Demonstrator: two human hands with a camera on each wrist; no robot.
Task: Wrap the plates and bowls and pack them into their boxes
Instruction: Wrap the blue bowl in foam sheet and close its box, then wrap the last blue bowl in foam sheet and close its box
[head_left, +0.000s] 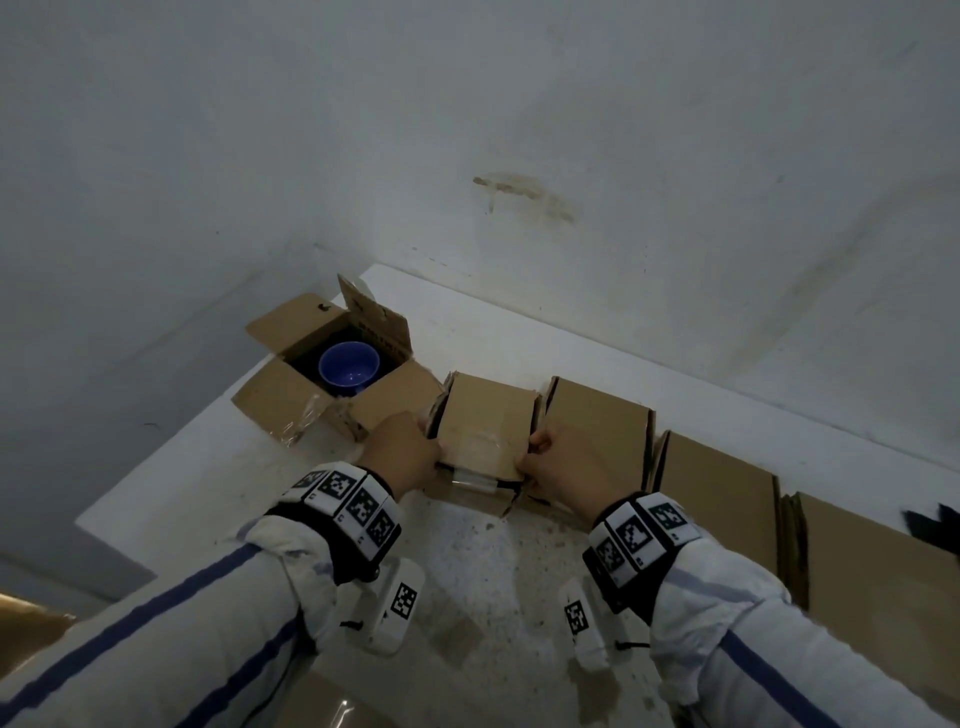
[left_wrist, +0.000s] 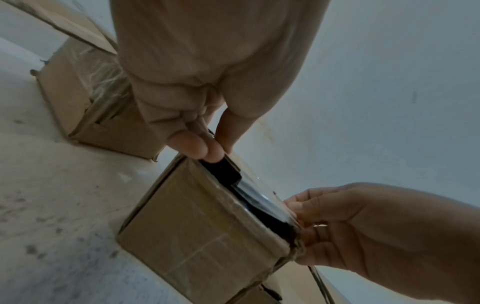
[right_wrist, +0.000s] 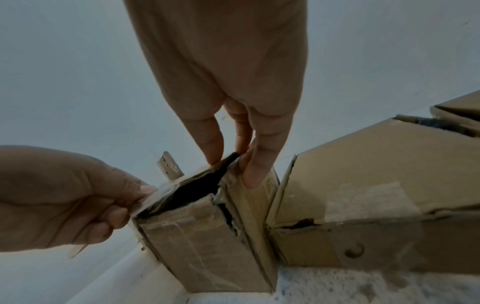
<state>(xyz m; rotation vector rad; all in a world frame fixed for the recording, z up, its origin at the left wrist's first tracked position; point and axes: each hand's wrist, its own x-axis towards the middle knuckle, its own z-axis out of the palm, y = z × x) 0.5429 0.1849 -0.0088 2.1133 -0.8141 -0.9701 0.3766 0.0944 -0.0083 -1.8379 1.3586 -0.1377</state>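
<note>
I have my left hand (head_left: 404, 451) and right hand (head_left: 563, 457) pinching opposite top edges of the small brown cardboard box (head_left: 480, 422) on the speckled white counter (head_left: 498, 571). Beyond it to the left, a blue ceramic bowl (head_left: 348, 368) sits inside the open brown cardboard box (head_left: 291, 387); more closed cardboard boxes (head_left: 602, 421) line the right.

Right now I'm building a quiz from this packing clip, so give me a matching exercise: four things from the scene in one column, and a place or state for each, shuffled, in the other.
Things:
1. blue bowl
2. left hand
3. right hand
4. open box

Places or states:
A. grips the right edge of the small box
B. stands at the table's far left corner, flaps spread
C. sits unwrapped inside a box
D. grips the left edge of the small box

Pairs: 1-C, 2-D, 3-A, 4-B
</note>
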